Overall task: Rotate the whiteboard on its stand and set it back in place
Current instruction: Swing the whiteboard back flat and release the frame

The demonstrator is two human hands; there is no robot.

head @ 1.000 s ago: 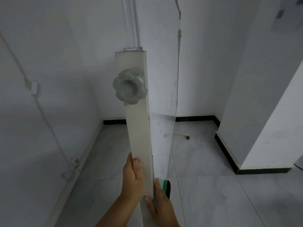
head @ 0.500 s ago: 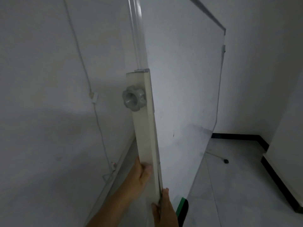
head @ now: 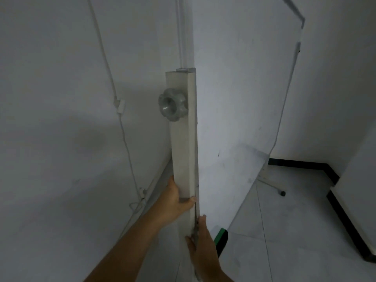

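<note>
The whiteboard [head: 240, 102] stands tall in front of me, its white face angled away to the right. A cream upright post of the stand [head: 182, 143] runs along its near edge, with a grey lobed knob [head: 172, 106] on the post's left side. My left hand [head: 176, 202] wraps around the post from the left, thumb on its front. Lower down, my right hand [head: 203, 249] grips the board's thin near edge. A green and black object [head: 220, 240] sits just right of that hand, partly hidden.
A white wall [head: 61, 119] with a thin cable and a small box [head: 121, 105] is close on the left. A stand foot with a black caster [head: 282, 193] rests on the tiled floor at right. Black skirting [head: 301, 161] lines the far walls and a pillar.
The board's face has swung into wider view toward the right, and my view has turned left toward the wall. Both hands stay on the post and the board's edge.
</note>
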